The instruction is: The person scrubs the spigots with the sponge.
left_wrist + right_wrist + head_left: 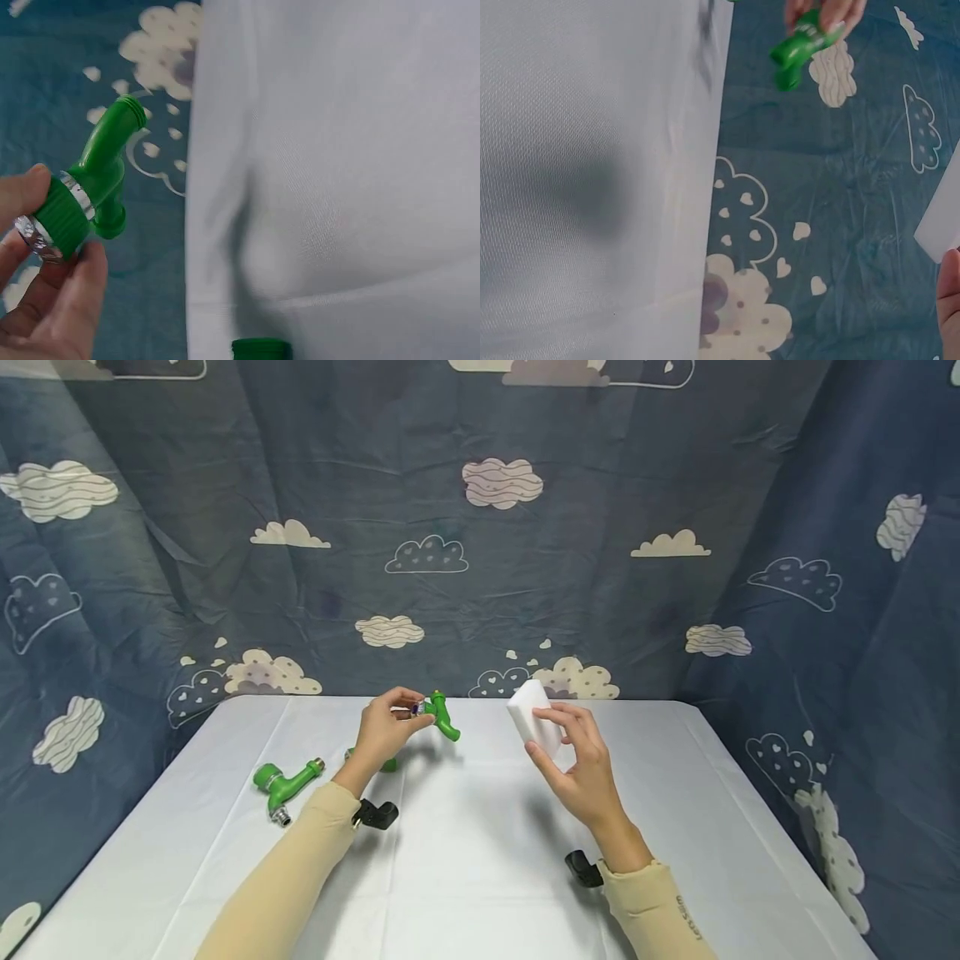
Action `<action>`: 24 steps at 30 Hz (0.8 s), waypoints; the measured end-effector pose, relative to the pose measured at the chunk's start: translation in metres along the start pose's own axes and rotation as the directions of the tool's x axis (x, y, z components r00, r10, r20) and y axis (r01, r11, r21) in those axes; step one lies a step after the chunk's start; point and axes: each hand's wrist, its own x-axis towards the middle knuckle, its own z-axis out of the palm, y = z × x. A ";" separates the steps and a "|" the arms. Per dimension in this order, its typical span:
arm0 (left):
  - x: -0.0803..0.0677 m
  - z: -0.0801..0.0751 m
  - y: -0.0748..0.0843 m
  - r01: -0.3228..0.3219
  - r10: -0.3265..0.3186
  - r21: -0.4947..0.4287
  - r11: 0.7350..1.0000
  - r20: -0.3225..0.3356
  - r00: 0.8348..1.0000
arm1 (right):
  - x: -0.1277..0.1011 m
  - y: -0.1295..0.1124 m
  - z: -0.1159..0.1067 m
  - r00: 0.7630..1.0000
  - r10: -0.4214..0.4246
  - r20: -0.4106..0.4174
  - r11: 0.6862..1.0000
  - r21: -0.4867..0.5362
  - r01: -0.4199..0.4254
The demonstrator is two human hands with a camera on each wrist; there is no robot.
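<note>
My left hand (386, 727) holds a green tap (442, 717) above the far part of the table, pinching it by its ribbed, silver-banded end. In the left wrist view the tap's spout (112, 131) points up and away from the fingers. Across from it, my right hand (585, 768) grips a white block (534, 718), like a foam sponge, between thumb and fingers. Only an edge of that block (941, 217) shows in the right wrist view. A second green tap (388, 765) lies on the table, partly hidden behind the left wrist.
Another green tap (285, 787) with metal ends lies left of the left forearm. The white-covered table (480, 877) ends at a dark blue curtain (585, 602) printed with clouds. Black wrist camera mounts (377, 814) stick out beside both wrists.
</note>
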 end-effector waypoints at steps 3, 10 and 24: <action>0.012 0.008 -0.007 0.027 -0.026 0.076 0.997 -0.009 1.000 | -0.001 0.000 -0.001 1.000 -0.002 0.001 1.000 0.004 0.002; 0.026 0.019 -0.018 0.124 -0.128 0.219 0.968 0.007 0.992 | -0.001 -0.002 -0.001 1.000 0.013 0.011 1.000 0.020 -0.014; 0.035 0.035 -0.018 0.034 -0.118 0.446 0.894 0.162 0.980 | -0.001 -0.004 -0.002 0.998 0.043 0.045 0.999 0.027 -0.044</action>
